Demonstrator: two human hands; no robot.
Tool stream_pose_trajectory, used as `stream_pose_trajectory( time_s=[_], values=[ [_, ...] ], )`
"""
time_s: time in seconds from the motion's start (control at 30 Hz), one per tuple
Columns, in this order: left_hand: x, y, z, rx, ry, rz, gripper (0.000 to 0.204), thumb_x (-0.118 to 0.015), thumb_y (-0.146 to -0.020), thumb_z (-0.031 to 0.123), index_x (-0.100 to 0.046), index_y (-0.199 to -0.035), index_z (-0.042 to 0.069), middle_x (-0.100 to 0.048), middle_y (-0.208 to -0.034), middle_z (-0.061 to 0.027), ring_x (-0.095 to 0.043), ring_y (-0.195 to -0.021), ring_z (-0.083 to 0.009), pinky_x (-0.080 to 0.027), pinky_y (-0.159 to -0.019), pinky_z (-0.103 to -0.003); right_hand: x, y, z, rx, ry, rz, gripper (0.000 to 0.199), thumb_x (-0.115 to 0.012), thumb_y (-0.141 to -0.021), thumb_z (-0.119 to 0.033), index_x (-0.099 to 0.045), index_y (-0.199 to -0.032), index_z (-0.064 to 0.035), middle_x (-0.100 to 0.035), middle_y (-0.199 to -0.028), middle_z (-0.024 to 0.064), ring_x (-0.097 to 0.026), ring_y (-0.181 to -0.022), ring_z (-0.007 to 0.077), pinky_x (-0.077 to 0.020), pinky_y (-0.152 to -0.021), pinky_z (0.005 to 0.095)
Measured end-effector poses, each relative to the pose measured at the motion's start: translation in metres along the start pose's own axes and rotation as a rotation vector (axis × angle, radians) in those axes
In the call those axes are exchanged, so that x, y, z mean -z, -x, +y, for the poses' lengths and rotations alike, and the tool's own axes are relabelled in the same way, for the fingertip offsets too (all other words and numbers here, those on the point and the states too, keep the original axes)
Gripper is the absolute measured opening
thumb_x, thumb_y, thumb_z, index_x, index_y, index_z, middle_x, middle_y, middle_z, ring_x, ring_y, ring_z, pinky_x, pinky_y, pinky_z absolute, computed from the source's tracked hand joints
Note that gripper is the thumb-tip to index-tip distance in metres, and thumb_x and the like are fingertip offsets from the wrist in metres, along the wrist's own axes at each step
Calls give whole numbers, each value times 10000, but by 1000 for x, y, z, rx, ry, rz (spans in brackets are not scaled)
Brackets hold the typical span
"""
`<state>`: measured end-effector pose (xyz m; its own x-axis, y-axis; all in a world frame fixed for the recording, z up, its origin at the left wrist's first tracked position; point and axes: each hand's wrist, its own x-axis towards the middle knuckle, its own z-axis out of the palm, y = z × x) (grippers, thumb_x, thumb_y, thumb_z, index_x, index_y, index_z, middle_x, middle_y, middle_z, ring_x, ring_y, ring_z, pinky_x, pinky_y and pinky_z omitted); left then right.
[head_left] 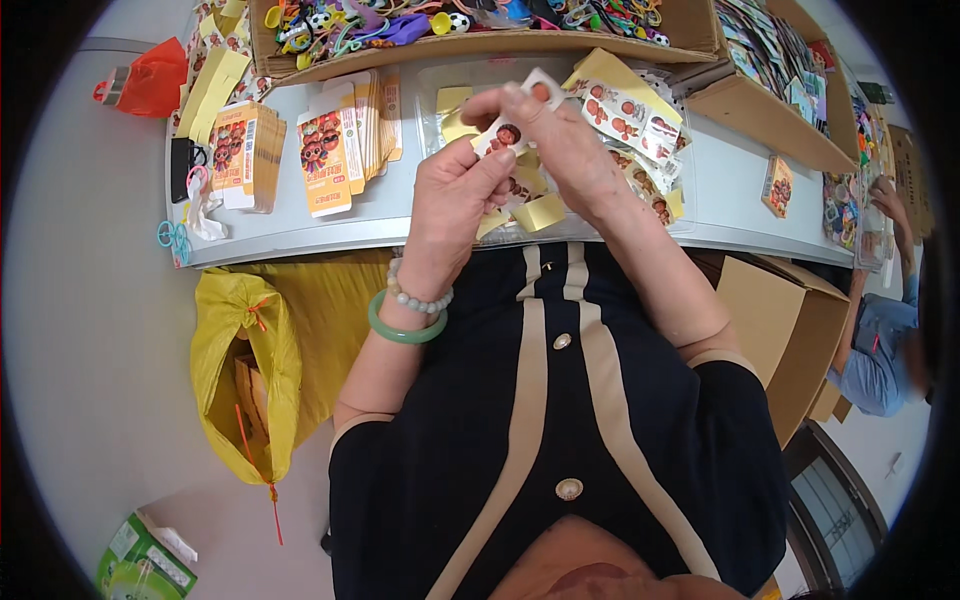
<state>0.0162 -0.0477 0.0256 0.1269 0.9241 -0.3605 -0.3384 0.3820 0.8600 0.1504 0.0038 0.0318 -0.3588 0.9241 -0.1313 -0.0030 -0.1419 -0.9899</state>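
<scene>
Over the table's near edge, a small white sticker sheet (pixel 501 139) printed with cartoon figures is held up between my two hands. My left hand (pixel 455 190) is closed, pinching its lower end between thumb and fingers. Bent over the upper part, my right hand (pixel 560 145) is closed on it too; a white corner (pixel 541 86) sticks out past its thumb. Whether that corner belongs to the same sheet is hidden. Beneath my hands lies a clear plastic tray (pixel 428 85) with yellow-backed sticker pieces (pixel 538 213) and larger cartoon sticker sheets (pixel 630 115).
Flat orange cartons (pixel 328 165) are stacked at left, near blue scissors (pixel 173 238). A box of small toys (pixel 480 45) stands at the back, a box of cards (pixel 770 115) at right. A yellow sack (pixel 245 370) hangs below left. Another person (pixel 885 340) is far right.
</scene>
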Motion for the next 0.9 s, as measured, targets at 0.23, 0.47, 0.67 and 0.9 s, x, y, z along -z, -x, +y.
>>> stream_pose_trajectory(
  time_s=[0.23, 0.47, 0.67, 0.9],
  values=[
    [13, 7, 3, 33, -58, 1, 212, -536, -931, 227, -598, -853, 39, -544, -662, 16, -471, -533, -29, -359, -474, -161, 30, -6, -19, -83, 86, 16, 280, -549, -886, -237, -617, -1098, -68, -591, -833, 4, -529, -790, 73, -420, -736, 212],
    [18, 4, 13, -152, -319, 195, 157, -587, -896, 158, -611, -830, 17, -548, -613, -1, -488, -459, -40, -348, -390, -160, 15, -6, -7, 131, 408, 123, 416, -628, -801, -119, -547, -1204, -61, -571, -1059, 41, -533, -884, 100, -453, -783, 252],
    [26, 0, 17, -64, 56, 55, 119, -592, -887, 121, -595, -870, 4, -603, -674, -41, -554, -488, -89, -406, -414, -168, 14, 21, -14, 158, 379, 13, 434, -643, -774, -87, -555, -1198, -51, -569, -1095, 49, -530, -910, 128, -462, -802, 268],
    [16, -1, 12, -162, 263, 139, 93, -559, -904, 106, -568, -905, 13, -629, -765, -68, -603, -568, -126, -473, -485, -198, 8, 14, 1, -95, 399, -67, 215, -643, -790, -108, -624, -980, -9, -630, -821, 25, -561, -723, 108, -463, -672, 250]
  ],
)
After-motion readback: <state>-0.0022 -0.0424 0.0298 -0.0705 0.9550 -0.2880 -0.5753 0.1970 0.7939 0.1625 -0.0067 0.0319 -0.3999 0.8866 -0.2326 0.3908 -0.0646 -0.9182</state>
